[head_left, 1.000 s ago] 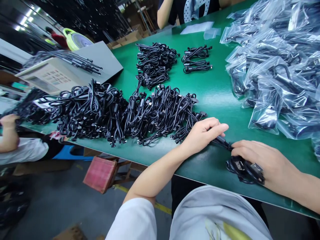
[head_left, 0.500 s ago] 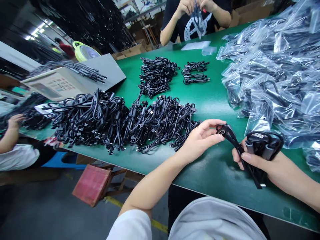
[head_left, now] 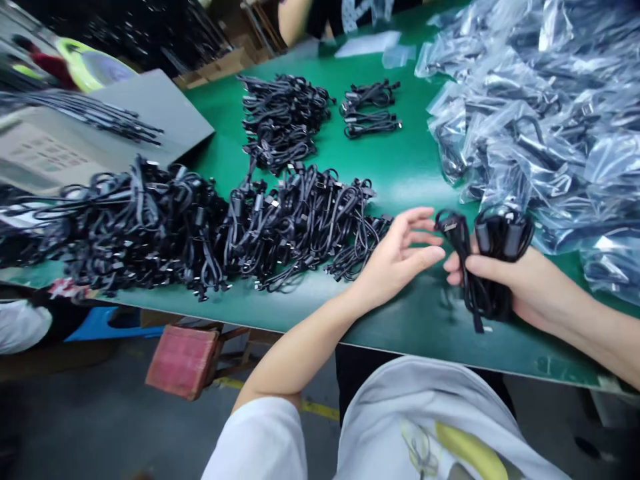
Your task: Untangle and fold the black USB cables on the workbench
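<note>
My right hand (head_left: pixel 515 277) is closed around a bunch of black cable bundles (head_left: pixel 493 267), their coiled loops upward and ends hanging below the fingers. Just left of the bunch, my left hand (head_left: pixel 400 257) has its fingers apart, with nothing between them; its fingertips are close to the nearest cable loop. To the left, a long heap of black cables (head_left: pixel 300 223) lies along the green table (head_left: pixel 410 173). Beyond it sit a stack of bundled cables (head_left: pixel 285 117) and a smaller group of bundles (head_left: pixel 370 110).
Cables in clear plastic bags (head_left: pixel 550 133) are piled at the right. A grey machine (head_left: pixel 150 113) with cables on top stands at the left, near a green fan (head_left: pixel 95 63). Across the table is a person's arm (head_left: pixel 294 20). Below the table edge is a red stool (head_left: pixel 183 360).
My left hand has let go of the cable loop and its fingers have spread. The right hand holds the bunch more upright. The whole view has shifted, with table items appearing further left and higher.
</note>
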Motion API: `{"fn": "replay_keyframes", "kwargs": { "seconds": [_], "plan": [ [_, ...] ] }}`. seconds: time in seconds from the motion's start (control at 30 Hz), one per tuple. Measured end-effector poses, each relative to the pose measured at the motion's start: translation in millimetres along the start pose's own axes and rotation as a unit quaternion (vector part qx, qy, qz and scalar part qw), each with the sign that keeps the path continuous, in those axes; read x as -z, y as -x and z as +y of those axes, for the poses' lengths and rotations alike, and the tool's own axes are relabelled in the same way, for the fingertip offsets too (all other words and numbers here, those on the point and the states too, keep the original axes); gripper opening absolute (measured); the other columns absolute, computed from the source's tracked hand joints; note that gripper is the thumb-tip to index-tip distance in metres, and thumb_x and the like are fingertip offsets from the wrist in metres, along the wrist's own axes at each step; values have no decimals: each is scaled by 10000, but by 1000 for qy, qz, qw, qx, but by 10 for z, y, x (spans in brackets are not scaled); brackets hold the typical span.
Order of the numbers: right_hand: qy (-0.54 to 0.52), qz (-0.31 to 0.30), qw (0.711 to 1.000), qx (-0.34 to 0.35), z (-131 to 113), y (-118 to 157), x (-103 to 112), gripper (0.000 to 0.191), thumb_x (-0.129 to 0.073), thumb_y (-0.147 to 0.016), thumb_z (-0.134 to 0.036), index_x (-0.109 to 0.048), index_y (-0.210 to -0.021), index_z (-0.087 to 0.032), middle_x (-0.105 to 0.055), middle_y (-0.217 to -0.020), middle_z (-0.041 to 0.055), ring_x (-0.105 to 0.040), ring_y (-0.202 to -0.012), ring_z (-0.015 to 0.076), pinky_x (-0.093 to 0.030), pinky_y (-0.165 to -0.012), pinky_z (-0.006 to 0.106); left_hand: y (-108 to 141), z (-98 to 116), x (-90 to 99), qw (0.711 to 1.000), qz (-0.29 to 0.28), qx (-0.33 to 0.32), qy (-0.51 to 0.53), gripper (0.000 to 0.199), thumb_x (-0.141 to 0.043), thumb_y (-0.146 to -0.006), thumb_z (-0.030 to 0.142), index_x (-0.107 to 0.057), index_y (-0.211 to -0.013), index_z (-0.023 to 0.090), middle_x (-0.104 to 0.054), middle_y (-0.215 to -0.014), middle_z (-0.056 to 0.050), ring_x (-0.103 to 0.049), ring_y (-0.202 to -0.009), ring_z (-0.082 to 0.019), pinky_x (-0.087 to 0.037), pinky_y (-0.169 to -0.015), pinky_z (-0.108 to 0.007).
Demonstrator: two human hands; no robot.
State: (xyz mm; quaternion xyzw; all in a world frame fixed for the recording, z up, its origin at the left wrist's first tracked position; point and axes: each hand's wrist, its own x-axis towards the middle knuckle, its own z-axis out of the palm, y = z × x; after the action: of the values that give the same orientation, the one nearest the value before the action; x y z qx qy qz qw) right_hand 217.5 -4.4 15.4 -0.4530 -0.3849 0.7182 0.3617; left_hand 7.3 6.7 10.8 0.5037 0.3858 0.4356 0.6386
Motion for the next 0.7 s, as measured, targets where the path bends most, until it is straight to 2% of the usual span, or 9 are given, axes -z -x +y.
{"fn": "replay_keyframes", "kwargs": {
  "seconds": [0.03, 0.1, 0.17, 0.23, 0.4, 0.53, 0.6, 0.7],
  "plan": [
    [-17, 23, 999, 19, -35, -9, -6, 251, -876, -748, -377, -748, -876, -203, -780, -885, 22, -725, -745, 164, -597, -737, 279, 13, -5, -15, 1000, -1, 12, -14, 472, -810, -804, 432, -577, -1160, 227, -625, -1093, -45, -647, -907, -133, -546, -784, -259],
    [-45, 65, 995, 58, -99, -17, -2, 214, -864, -775, -337, -743, -883, -198, -779, -908, 8, -729, -768, 148, -593, -745, 263, 43, -10, -53, 996, -52, 60, -44, 428, -797, -805, 475, -576, -1045, 199, -614, -896, -8, -605, -742, -104, -511, -672, -239],
    [-58, 97, 990, 86, -146, -7, 1, 206, -868, -773, -312, -733, -871, -191, -773, -902, 1, -730, -764, 146, -598, -715, 260, 79, -15, -103, 984, -124, 102, -76, 422, -809, -783, 493, -577, -952, 183, -604, -782, 13, -567, -672, -93, -473, -646, -234],
    [-64, 119, 985, 105, -168, 11, -8, 225, -889, -745, -298, -719, -843, -188, -767, -874, -5, -727, -740, 150, -607, -694, 275, 113, -30, -158, 975, -159, 111, -110, 425, -837, -754, 479, -585, -916, 178, -624, -774, 12, -561, -682, -93, -457, -670, -236],
    [-50, 123, 981, 138, -157, 37, -35, 191, -883, -756, -274, -732, -829, -183, -763, -854, -8, -723, -743, 148, -613, -726, 288, 161, -116, -235, 966, -176, 108, -157, 310, -727, -870, 457, -568, -876, 191, -617, -742, 28, -591, -671, -97, -450, -665, -228],
    [-59, 126, 981, 134, -156, 28, -29, 162, -871, -772, -253, -740, -836, -180, -768, -849, -12, -724, -728, 137, -609, -684, 252, 168, -149, -231, 964, -192, 105, -153, 224, -611, -956, 387, -563, -864, 187, -669, -807, 2, -638, -732, -102, -494, -755, -237],
    [-61, 136, 979, 137, -151, 25, -26, 165, -877, -760, -255, -741, -823, -187, -772, -842, -13, -730, -725, 144, -613, -680, 256, 165, -139, -228, 963, -197, 104, -154, 238, -594, -962, 393, -558, -856, 184, -673, -823, -4, -631, -735, -101, -495, -757, -235],
    [-50, 136, 977, 157, -125, 24, -27, 174, -899, -727, -279, -759, -796, -201, -774, -826, -12, -733, -708, 155, -625, -676, 269, 159, -106, -226, 961, -202, 104, -160, 298, -676, -903, 457, -580, -904, 174, -650, -823, 0, -589, -725, -99, -471, -713, -225]
  ]
}}
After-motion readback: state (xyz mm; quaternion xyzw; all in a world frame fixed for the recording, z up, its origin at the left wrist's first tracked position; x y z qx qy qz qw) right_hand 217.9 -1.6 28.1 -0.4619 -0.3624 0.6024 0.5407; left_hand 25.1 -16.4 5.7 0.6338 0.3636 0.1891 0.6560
